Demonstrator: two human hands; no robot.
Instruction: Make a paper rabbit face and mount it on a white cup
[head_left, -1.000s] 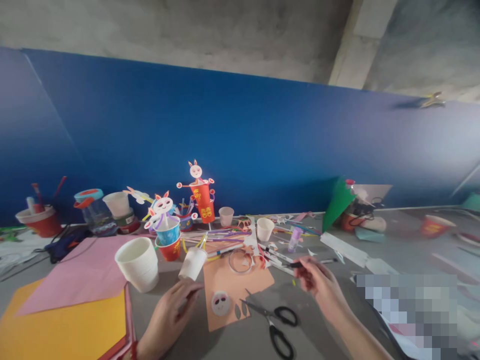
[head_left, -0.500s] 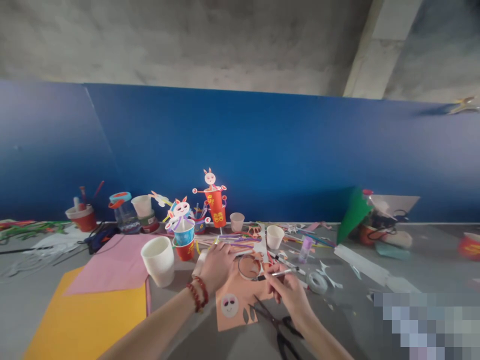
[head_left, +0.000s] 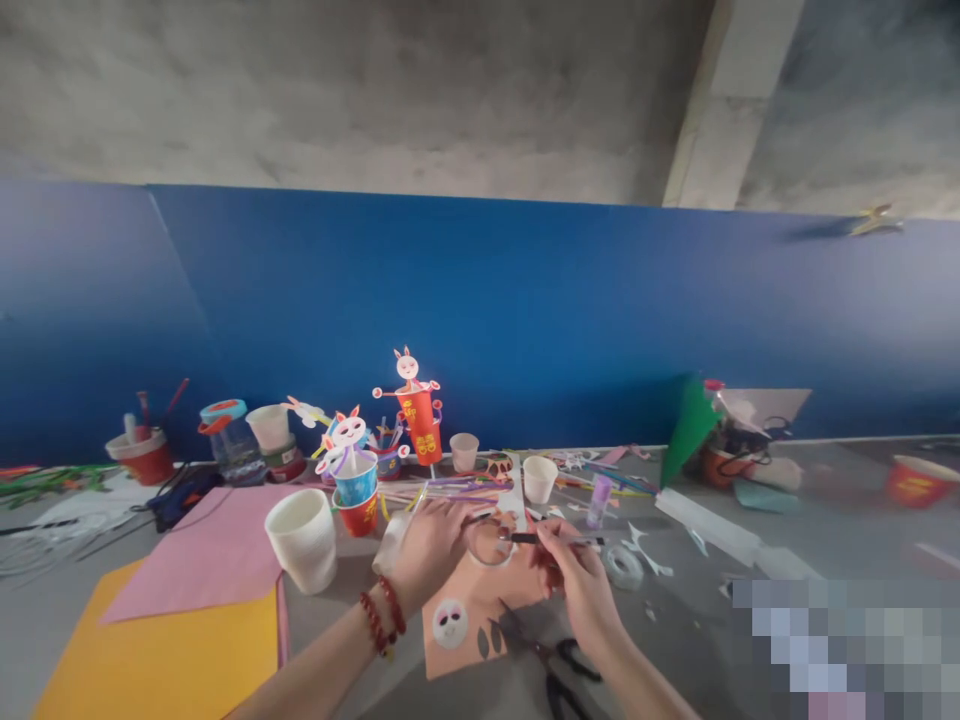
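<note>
Right hand [head_left: 576,572]: fingers pinch dark pen [head_left: 525,538], held roughly level. Left hand [head_left: 431,545]: palm down at tipped white cup [head_left: 389,546], fingers' grip unclear.

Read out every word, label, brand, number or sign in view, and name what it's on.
No text is legible.
Tall red cup stack: gold marks, too blurred to read.
Red cup under the blue cup: gold marks, unreadable.
Red cup at far right: yellow marks, unreadable.
</note>
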